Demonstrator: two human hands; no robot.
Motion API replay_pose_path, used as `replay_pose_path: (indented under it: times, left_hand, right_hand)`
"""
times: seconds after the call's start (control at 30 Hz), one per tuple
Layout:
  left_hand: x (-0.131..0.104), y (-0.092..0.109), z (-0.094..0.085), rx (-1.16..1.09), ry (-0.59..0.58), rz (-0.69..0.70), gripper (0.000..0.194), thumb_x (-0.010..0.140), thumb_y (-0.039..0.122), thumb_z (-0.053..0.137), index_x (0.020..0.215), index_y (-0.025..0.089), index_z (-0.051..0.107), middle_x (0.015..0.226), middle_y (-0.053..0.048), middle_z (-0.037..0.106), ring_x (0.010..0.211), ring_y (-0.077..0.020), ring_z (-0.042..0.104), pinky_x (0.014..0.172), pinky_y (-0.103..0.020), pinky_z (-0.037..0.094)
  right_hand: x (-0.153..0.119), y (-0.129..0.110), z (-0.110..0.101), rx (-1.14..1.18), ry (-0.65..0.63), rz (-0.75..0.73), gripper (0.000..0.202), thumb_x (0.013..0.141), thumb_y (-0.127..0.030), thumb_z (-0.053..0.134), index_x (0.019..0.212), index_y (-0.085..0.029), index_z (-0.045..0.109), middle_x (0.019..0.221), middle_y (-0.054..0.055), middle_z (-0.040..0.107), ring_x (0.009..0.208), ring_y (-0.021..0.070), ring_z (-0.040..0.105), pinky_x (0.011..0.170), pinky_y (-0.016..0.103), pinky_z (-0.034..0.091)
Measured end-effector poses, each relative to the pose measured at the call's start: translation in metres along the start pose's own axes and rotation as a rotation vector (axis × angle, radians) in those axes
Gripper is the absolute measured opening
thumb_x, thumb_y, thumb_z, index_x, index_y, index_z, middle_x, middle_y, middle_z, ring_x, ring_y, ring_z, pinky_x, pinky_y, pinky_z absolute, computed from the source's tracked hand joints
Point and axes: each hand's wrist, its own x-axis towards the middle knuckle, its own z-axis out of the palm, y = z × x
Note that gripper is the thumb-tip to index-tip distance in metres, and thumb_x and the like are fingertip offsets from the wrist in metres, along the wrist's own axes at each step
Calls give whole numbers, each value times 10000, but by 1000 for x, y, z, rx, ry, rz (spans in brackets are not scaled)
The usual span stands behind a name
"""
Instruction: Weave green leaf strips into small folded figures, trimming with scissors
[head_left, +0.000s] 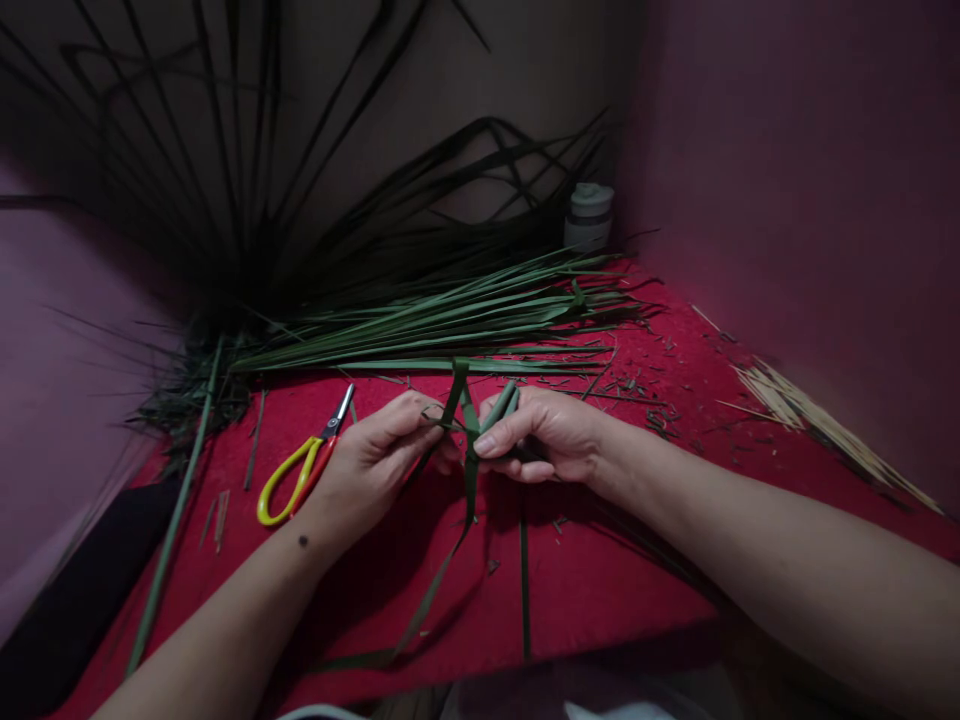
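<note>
Between my two hands, a long green leaf strip (471, 480) is folded into a loop at the top, and its tail hangs down toward the table's front edge. My left hand (394, 445) pinches the strip from the left, with fingertips partly hidden behind it. My right hand (536, 435) is closed on the folded leaf, thumb on top, and a rolled green piece (499, 407) sticks up from its grip. Yellow-and-red-handled scissors (304, 470) lie just left of my left wrist, blades pointing away.
A bundle of green leaves (435, 320) lies across the back of the red table (600, 590). Darker fronds (247, 200) rise behind it. A pale lidded container (589, 215) stands at the back. Thin sticks (832, 430) lie right, a black object (90, 590) left. Leaf scraps are scattered about.
</note>
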Motion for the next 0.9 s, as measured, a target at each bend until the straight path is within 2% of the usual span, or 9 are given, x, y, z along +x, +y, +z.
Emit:
replay_pose_path:
  times: [0.13,0.27,0.43,0.53,0.63,0.77,0.9]
  left_hand:
    - [0,1,0,-404,-59,-294,89,819,188,561,884,171,620,678,7,558,541,-93,542,479,-208,468]
    - [0,1,3,-638,-66,-427,198,776,156,605,972,183,594,657,16,596,402,-62,510,353,-157,417]
    - [2,-3,3,-858,-166,-446,282,757,132,611,1033,184,588,664,-7,637,334,-56,496,297,-136,398]
    - [3,-6,4,-906,-170,-439,162,774,125,585,929,168,604,602,-5,631,304,-56,485,282,-125,390]
    - [3,-8,5,-914,-140,-418,78,774,136,586,841,175,594,513,17,600,269,-55,459,274,-124,382]
    - [4,-8,4,-908,-105,-376,124,682,153,684,743,177,579,481,43,565,280,-58,450,271,-130,367]
    - [5,-5,-1,-727,-73,-347,126,656,165,709,686,148,588,545,36,566,335,-55,471,309,-145,383]
  right_hand:
    - [0,1,-1,-6,-65,24,58,568,-85,655,587,-61,606,475,18,586,284,29,382,218,108,215]
    - [0,3,0,-24,-74,64,74,548,-82,659,588,-60,600,478,13,580,288,31,384,217,111,228]
    - [0,5,2,-56,-93,126,83,544,-86,665,548,-64,585,453,16,577,284,35,392,215,113,225]
    - [0,6,1,-67,-95,142,96,543,-92,676,573,-66,589,489,23,601,298,37,405,221,116,235]
    - [0,7,0,-77,-117,143,84,559,-100,668,569,-63,594,450,4,571,281,28,378,224,114,230]
    - [0,8,0,-50,-133,124,102,577,-108,662,558,-81,565,451,-1,570,269,31,374,221,119,225]
    - [0,7,2,27,-101,106,128,552,-81,660,556,-103,533,445,-11,556,286,42,389,215,115,217]
